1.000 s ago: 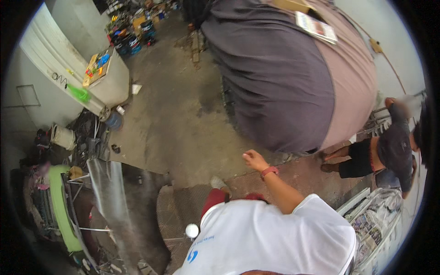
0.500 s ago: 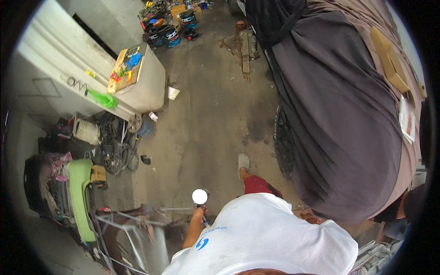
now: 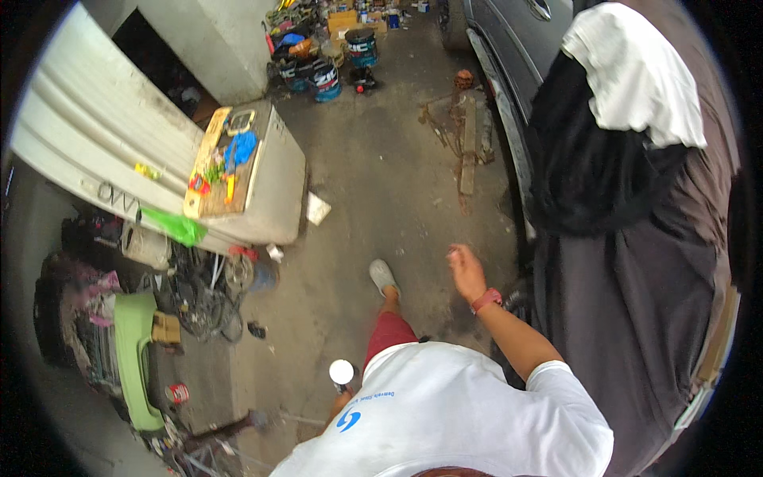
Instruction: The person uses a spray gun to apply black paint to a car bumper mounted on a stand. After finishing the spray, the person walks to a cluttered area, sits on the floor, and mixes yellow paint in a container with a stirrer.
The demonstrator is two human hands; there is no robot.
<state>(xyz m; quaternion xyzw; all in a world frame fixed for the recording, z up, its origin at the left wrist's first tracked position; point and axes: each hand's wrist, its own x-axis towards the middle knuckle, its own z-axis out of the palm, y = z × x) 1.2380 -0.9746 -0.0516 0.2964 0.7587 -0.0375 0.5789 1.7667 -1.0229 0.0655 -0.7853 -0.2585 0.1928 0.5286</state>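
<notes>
My left hand (image 3: pixel 340 402) is low beside my body, partly hidden by the white shirt. Its fingers are closed round the handle of what looks like a spray gun (image 3: pixel 342 372), seen from above by its round white cup lid. My right hand (image 3: pixel 468 274) is stretched forward over the floor, a red band on its wrist. Its fingers are loosely curled, and I see nothing in them. To its right lies the dark cover (image 3: pixel 620 310) draped over a vehicle.
Ahead is a grey car (image 3: pixel 517 63), with a white cloth (image 3: pixel 640 75) on the black cover near it. A white cabinet (image 3: pixel 278 183) with tools on top stands left. Lime-green bumper (image 3: pixel 133 366), tangled parts (image 3: pixel 203 294), paint buckets (image 3: pixel 326 82) and a wooden plank (image 3: pixel 468 151) lie about.
My right arm has swung forward into view. The other foot is now in front. The view has shifted, showing more of the grey car and the white cloth; the left hand still holds the spray gun.
</notes>
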